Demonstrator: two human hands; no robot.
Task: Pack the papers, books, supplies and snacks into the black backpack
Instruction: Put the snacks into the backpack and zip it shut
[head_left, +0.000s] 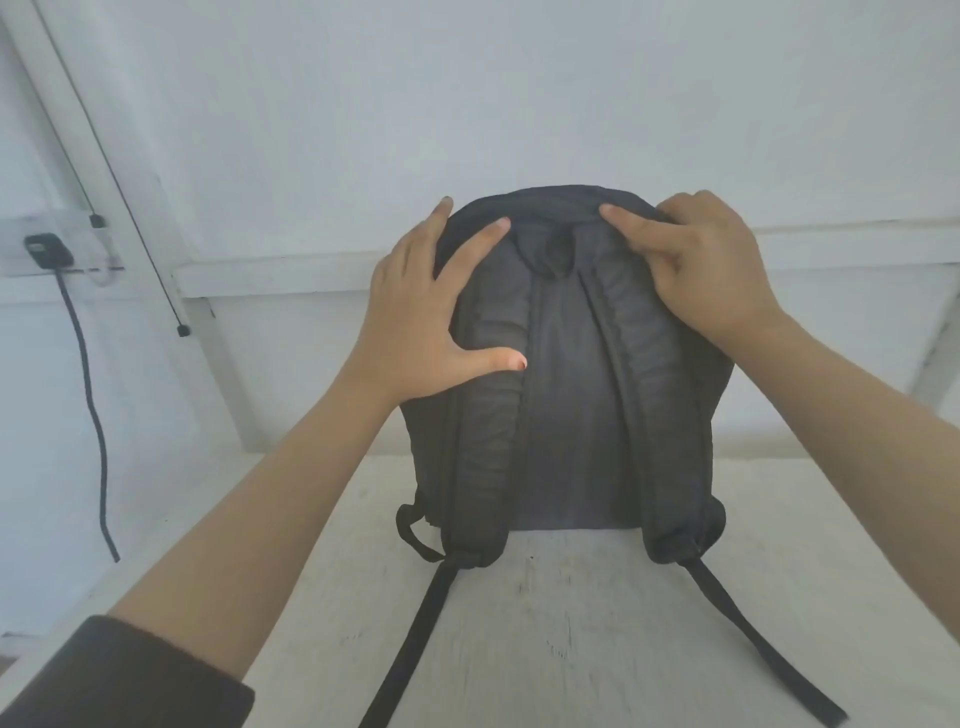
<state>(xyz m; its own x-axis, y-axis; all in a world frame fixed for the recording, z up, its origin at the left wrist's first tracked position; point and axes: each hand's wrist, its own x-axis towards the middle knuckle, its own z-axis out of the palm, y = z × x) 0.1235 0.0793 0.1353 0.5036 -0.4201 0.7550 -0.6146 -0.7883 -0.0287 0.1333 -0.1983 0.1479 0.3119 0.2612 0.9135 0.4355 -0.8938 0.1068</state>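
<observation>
The straight, spread fingers of the left hand are laid flat against the upper left of the black backpack, with the thumb pressed onto the left shoulder strap. On the right hand the index finger is stretched toward the carry loop, while the other fingers are curled over the top right edge of the pack, so that it is gripped there.

The backpack is stood upright toward the far side of the white desk, its padded back and both straps turned to the near side, and the webbing tails are trailed across the desk toward the near edge. A dark sleeve is pushed up the left forearm. Beyond the desk, a pale wall is seen, and a black cable is hung from a plug at far left.

No papers, books, supplies or snacks are shown, and the zip lies on the hidden far face, so how much has been packed cannot be told. The step in hand is judged to be the steadying or turning of the pack. For the next move, the grip at the top would need to be kept firm while the pack is rotated or tipped to bring its opening within reach.
</observation>
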